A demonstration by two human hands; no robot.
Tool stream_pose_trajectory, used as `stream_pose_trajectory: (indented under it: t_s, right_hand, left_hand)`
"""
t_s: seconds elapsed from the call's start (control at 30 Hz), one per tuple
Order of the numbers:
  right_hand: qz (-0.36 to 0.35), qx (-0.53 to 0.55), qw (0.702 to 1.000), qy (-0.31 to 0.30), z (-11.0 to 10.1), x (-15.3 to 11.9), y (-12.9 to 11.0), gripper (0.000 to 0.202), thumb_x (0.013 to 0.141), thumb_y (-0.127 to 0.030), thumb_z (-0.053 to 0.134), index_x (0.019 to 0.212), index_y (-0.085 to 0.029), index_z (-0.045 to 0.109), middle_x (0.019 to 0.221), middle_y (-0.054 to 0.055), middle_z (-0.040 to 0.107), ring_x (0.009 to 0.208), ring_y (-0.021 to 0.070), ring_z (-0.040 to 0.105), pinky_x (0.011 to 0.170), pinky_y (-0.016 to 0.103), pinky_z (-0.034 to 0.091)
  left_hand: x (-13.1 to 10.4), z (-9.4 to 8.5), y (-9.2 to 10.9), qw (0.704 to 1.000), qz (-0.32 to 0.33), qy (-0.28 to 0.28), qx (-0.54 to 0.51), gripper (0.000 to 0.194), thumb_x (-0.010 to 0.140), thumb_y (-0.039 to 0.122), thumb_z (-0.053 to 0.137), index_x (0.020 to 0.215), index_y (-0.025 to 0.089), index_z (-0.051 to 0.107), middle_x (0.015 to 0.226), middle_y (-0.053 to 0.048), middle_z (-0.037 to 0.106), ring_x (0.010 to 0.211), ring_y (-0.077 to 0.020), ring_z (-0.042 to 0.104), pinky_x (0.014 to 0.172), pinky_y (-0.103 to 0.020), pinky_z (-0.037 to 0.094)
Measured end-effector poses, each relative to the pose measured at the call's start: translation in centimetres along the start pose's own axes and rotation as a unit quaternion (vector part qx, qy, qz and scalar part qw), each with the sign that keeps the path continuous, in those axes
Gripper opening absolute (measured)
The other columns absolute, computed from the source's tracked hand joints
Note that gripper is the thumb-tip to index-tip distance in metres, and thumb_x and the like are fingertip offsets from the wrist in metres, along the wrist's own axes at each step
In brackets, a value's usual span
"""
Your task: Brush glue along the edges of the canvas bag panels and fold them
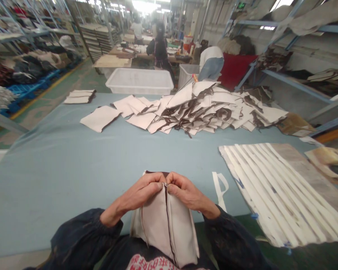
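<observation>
Left hand (142, 190) and right hand (189, 192): I have both sets of fingers pinched on a cloth piece (155, 219), mostly below them. Cloth pile (204, 105): beyond the fingers. White strips (287, 195): to their right.

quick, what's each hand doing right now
Left hand: closed, pinching the top edge of the pale fabric piece near its dark seam.
Right hand: closed, pinching the same edge beside it.
</observation>
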State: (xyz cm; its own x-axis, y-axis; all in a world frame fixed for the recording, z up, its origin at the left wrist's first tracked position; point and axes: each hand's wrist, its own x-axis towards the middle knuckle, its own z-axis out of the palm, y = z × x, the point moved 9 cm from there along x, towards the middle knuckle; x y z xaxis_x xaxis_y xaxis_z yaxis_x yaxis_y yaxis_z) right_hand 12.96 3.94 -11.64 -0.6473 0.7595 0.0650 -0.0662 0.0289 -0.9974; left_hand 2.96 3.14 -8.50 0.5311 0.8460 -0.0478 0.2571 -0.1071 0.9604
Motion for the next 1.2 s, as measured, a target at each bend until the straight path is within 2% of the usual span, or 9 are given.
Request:
stream_pose_trajectory:
  t_s: [0.13, 0.23, 0.37, 0.57, 0.73, 0.8, 1.03, 1.2]
  right_hand:
    - [0.017, 0.005, 1.000, 0.002, 0.2, 0.1, 1.1, 0.046, 0.093, -0.064, 0.064, 0.089, -0.020, 0.053, 0.082, -0.004, 0.046, 0.073, 0.0123, 0.038, 0.066, 0.026, 0.031]
    - [0.015, 0.006, 1.000, -0.002, 0.2, 0.3, 1.3, 0.044, 0.094, -0.063, 0.063, 0.091, -0.020, 0.054, 0.083, -0.003, 0.047, 0.075, 0.0125, 0.040, 0.068, 0.026, 0.032]
    - [0.026, 0.012, 1.000, -0.008, 0.3, 0.6, 1.6, 0.042, 0.095, -0.061, 0.063, 0.091, -0.020, 0.054, 0.082, -0.003, 0.046, 0.074, 0.0123, 0.039, 0.067, 0.025, 0.032]
    - [0.049, 0.015, 0.999, -0.011, 0.4, 0.7, 1.9, 0.046, 0.093, -0.065, 0.064, 0.090, -0.020, 0.053, 0.080, -0.004, 0.046, 0.071, 0.0122, 0.038, 0.063, 0.026, 0.030]
    - [0.028, -0.011, 1.000, -0.001, 0.6, 1.1, 1.5, 0.047, 0.093, -0.066, 0.062, 0.088, -0.020, 0.052, 0.080, -0.004, 0.044, 0.072, 0.0126, 0.037, 0.064, 0.026, 0.031]
    - [0.012, -0.021, 1.000, 0.011, 0.7, 1.3, 1.2, 0.048, 0.093, -0.067, 0.060, 0.087, -0.021, 0.051, 0.079, -0.004, 0.043, 0.071, 0.0128, 0.036, 0.065, 0.027, 0.030]
    - [-0.001, -0.046, 0.999, 0.022, 1.0, 1.7, 0.7, 0.046, 0.095, -0.065, 0.059, 0.086, -0.021, 0.051, 0.076, -0.004, 0.044, 0.069, 0.0129, 0.036, 0.063, 0.027, 0.031]
    - [-0.010, -0.086, 0.996, 0.021, 0.8, 1.5, -0.2, 0.039, 0.098, -0.058, 0.055, 0.086, -0.021, 0.052, 0.075, -0.004, 0.047, 0.068, 0.0130, 0.039, 0.062, 0.027, 0.032]
  left_hand:
    - [-0.3, 0.3, -1.5, 0.997, -0.029, 0.021, -0.063, 0.027, 0.088, 0.043, 0.054, 0.075, 0.019, 0.050, 0.066, 0.006, 0.039, 0.060, -0.0108, 0.033, 0.054, -0.024, 0.027]
    - [-0.4, 0.4, -1.8, 0.996, -0.030, 0.030, -0.083, 0.038, 0.086, 0.053, 0.062, 0.073, 0.020, 0.048, 0.064, 0.008, 0.038, 0.056, -0.0089, 0.029, 0.051, -0.023, 0.023]
    - [-0.4, 0.2, -1.9, 0.996, -0.039, 0.029, -0.081, 0.045, 0.088, 0.060, 0.061, 0.073, 0.020, 0.047, 0.062, 0.008, 0.038, 0.054, -0.0079, 0.028, 0.048, -0.023, 0.022]
    - [-0.3, -0.2, -1.8, 0.998, -0.032, 0.022, -0.051, 0.037, 0.090, 0.052, 0.057, 0.075, 0.019, 0.052, 0.063, 0.007, 0.039, 0.054, -0.0084, 0.031, 0.049, -0.022, 0.024]
    - [0.1, -1.2, -1.7, 0.997, -0.041, 0.069, -0.004, 0.020, 0.078, 0.034, 0.055, 0.066, 0.019, 0.050, 0.061, 0.006, 0.040, 0.057, -0.0100, 0.033, 0.053, -0.023, 0.027]
    - [0.2, -1.5, -1.7, 0.996, -0.041, 0.085, 0.001, 0.016, 0.075, 0.032, 0.052, 0.065, 0.019, 0.049, 0.061, 0.006, 0.040, 0.059, -0.0108, 0.035, 0.054, -0.023, 0.027]
    - [0.0, -1.8, -2.8, 0.990, -0.043, 0.124, -0.047, 0.028, 0.079, 0.041, 0.051, 0.062, 0.020, 0.045, 0.059, 0.006, 0.037, 0.057, -0.0108, 0.032, 0.055, -0.024, 0.028]
    - [-0.1, -2.0, -2.6, 0.992, -0.028, 0.117, -0.034, 0.042, 0.086, 0.054, 0.052, 0.062, 0.021, 0.041, 0.061, 0.006, 0.034, 0.059, -0.0109, 0.030, 0.055, -0.024, 0.027]
